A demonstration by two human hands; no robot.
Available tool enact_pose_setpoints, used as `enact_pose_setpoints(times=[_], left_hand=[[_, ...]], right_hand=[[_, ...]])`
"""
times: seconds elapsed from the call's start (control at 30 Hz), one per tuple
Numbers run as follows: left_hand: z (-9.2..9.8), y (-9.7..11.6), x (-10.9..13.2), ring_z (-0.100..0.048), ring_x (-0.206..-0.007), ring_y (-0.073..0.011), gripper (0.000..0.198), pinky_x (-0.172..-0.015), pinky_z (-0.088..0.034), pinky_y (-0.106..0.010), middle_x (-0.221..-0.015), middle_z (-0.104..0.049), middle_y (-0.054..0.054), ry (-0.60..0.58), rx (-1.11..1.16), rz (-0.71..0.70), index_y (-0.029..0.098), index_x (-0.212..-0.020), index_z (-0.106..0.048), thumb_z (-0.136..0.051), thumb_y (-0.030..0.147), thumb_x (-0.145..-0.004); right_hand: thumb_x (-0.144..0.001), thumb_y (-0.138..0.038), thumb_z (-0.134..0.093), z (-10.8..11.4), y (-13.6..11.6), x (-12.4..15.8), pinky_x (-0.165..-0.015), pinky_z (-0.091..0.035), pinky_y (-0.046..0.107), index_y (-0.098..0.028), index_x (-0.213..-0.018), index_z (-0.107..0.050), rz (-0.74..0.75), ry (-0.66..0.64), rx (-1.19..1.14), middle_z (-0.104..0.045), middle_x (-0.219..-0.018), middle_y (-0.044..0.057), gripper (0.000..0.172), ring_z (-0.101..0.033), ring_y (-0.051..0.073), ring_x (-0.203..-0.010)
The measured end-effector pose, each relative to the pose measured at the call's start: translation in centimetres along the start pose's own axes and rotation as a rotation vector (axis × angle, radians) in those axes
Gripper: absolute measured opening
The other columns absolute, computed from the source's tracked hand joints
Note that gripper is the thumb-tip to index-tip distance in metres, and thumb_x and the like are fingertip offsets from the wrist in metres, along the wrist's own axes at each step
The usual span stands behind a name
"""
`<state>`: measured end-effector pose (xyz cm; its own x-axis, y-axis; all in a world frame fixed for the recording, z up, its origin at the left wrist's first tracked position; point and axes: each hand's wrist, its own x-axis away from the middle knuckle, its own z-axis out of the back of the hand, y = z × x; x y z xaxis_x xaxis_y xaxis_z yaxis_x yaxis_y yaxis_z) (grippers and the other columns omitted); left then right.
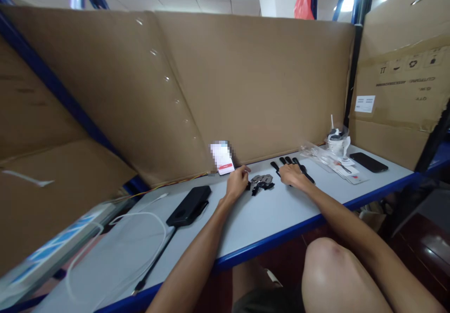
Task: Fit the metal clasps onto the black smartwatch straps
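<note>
My left hand [239,180] is on the table just in front of a propped phone [222,159], its fingers curled in; what they hold, if anything, cannot be made out. Right beside it lies a small pile of grey metal pieces with black parts [262,182]. To the right, my right hand [292,174] is closed down over a row of slim black handle-like pieces [297,163]. Their ends stick out beyond its fingers on both sides. The fingertips are partly hidden, and the exact kind of these pieces is too small to tell.
A black power bank [190,205] with a cable lies at left, near a white power strip [66,242] and white cord. Clear plastic packaging [325,157], a cup [336,141] and a dark phone [369,162] are at right. Cardboard [260,83] walls the back.
</note>
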<state>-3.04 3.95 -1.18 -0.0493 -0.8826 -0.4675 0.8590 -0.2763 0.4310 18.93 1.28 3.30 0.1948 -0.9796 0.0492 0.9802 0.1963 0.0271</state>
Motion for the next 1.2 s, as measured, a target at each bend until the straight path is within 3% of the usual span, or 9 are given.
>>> enact_pose_setpoints(times=[0.1,0.23,0.4,0.63,0.73,0.83,1.0,1.2], left_hand=[[0.5,-0.6,-0.3,-0.057,-0.069,-0.0158,0.029,-0.064,-0.036,-0.024,-0.071,-0.065,-0.001,-0.094,-0.039,-0.025,0.018,-0.095,-0.069,-0.043,0.017,-0.084],[1.1,-0.8,-0.8,-0.059,-0.073,-0.0168,0.029,-0.068,-0.038,-0.025,-0.078,-0.070,-0.004,-0.227,-0.073,-0.133,0.018,-0.094,-0.071,-0.045,0.019,-0.082],[1.7,-1.3,-1.1,-0.059,-0.073,-0.0180,0.033,-0.067,-0.039,-0.026,-0.078,-0.070,-0.006,-0.227,-0.114,-0.140,0.017,-0.097,-0.073,-0.044,0.019,-0.080],[2.6,-0.5,-1.1,-0.053,-0.062,-0.0144,0.031,-0.058,-0.036,-0.024,-0.067,-0.063,-0.002,-0.414,0.084,-0.155,0.015,-0.089,-0.071,-0.054,0.040,-0.080],[2.7,0.7,-0.6,-0.054,-0.061,-0.0138,0.032,-0.058,-0.034,-0.024,-0.072,-0.066,-0.001,-0.528,0.034,-0.186,0.018,-0.092,-0.071,-0.065,0.044,-0.074],[2.1,1.3,-0.1,-0.055,-0.063,-0.0150,0.030,-0.058,-0.033,-0.025,-0.077,-0.068,-0.002,-0.529,-0.143,-0.207,0.021,-0.096,-0.072,-0.070,0.031,-0.068],[1.4,1.0,-0.2,-0.059,-0.070,-0.0180,0.030,-0.060,-0.033,-0.026,-0.079,-0.070,-0.007,-0.452,-0.242,-0.245,0.019,-0.096,-0.073,-0.055,0.013,-0.072],[2.0,0.8,-0.6,-0.059,-0.067,-0.0163,0.023,-0.060,-0.035,-0.025,-0.077,-0.071,-0.006,-0.425,-0.208,-0.203,0.017,-0.088,-0.073,-0.055,0.014,-0.074]], right_hand=[[-0.080,-0.008,-0.057,0.3,-0.5,-1.2,-0.083,-0.053,0.035,-0.016,-0.113,-0.072,-0.029,-0.064,-0.072,-0.071,-0.115,0.018,0.037,-0.067,0.027,-0.109],[-0.085,-0.016,-0.055,-0.3,0.5,-1.9,-0.084,-0.053,0.033,-0.014,-0.117,-0.070,-0.028,-0.055,-0.143,-0.068,-0.120,0.019,0.036,-0.065,0.028,-0.113],[-0.087,-0.022,-0.052,-2.3,1.3,-2.3,-0.083,-0.051,0.031,-0.012,-0.110,-0.072,-0.042,0.050,-0.222,-0.070,-0.116,0.019,0.032,-0.067,0.029,-0.109],[-0.090,-0.021,-0.051,-4.6,-0.4,-2.1,-0.084,-0.048,0.029,-0.008,-0.104,-0.073,-0.038,0.233,-0.203,-0.071,-0.107,0.023,0.029,-0.068,0.028,-0.103],[-0.091,-0.018,-0.050,-5.1,-0.8,-2.0,-0.084,-0.049,0.031,-0.004,-0.107,-0.070,-0.063,0.306,-0.205,-0.072,-0.103,0.024,0.029,-0.069,0.028,-0.100],[-0.093,-0.020,-0.048,-5.3,-0.9,-1.9,-0.085,-0.048,0.031,-0.003,-0.109,-0.068,-0.072,0.338,-0.222,-0.072,-0.102,0.024,0.031,-0.069,0.029,-0.100],[-0.095,-0.022,-0.046,-5.5,-0.7,-2.0,-0.085,-0.048,0.032,-0.004,-0.109,-0.067,-0.080,0.322,-0.241,-0.071,-0.103,0.025,0.031,-0.069,0.029,-0.101],[-0.095,-0.022,-0.046,-5.5,-0.6,-2.0,-0.084,-0.049,0.035,-0.004,-0.109,-0.067,-0.078,0.338,-0.230,-0.071,-0.101,0.024,0.032,-0.069,0.031,-0.099]])
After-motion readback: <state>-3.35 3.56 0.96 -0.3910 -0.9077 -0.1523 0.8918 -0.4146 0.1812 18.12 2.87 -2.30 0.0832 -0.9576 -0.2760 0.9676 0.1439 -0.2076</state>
